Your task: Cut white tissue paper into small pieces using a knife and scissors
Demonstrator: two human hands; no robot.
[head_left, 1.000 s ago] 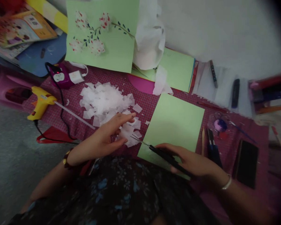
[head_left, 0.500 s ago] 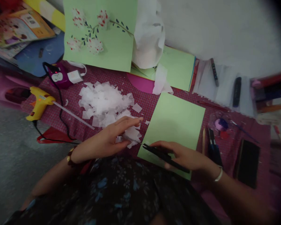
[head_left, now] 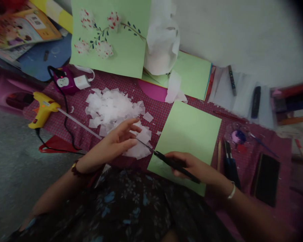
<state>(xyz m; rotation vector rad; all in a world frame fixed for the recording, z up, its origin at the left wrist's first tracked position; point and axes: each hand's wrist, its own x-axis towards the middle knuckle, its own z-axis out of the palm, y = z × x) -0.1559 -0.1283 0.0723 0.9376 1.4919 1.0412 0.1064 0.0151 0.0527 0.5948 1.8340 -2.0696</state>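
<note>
My right hand (head_left: 192, 166) grips a pair of black-handled scissors (head_left: 174, 164), their thin blades pointing left over the edge of a green sheet of paper (head_left: 189, 134). My left hand (head_left: 118, 137) hovers over the near side of a heap of small white paper pieces (head_left: 113, 107), its fingers apart and slightly curled. The scissor tips reach close to its thumb and fingers. No piece of paper shows between those fingers. Several white pieces lie below the blades, partly hidden by my left hand.
A yellow glue gun (head_left: 42, 109) with a cord lies left, beside a purple power socket (head_left: 65, 82). Behind stands a green picture (head_left: 126, 53) with white-and-red flowers, next to a crumpled white sheet (head_left: 161, 43). To the right are a paint palette (head_left: 238, 136) and a dark phone-like slab (head_left: 267, 178).
My left hand has drawn back to the left, and its fingers have spread and curled. The scissors have tilted slightly, with more of their blades showing. The paper heap looks the same.
</note>
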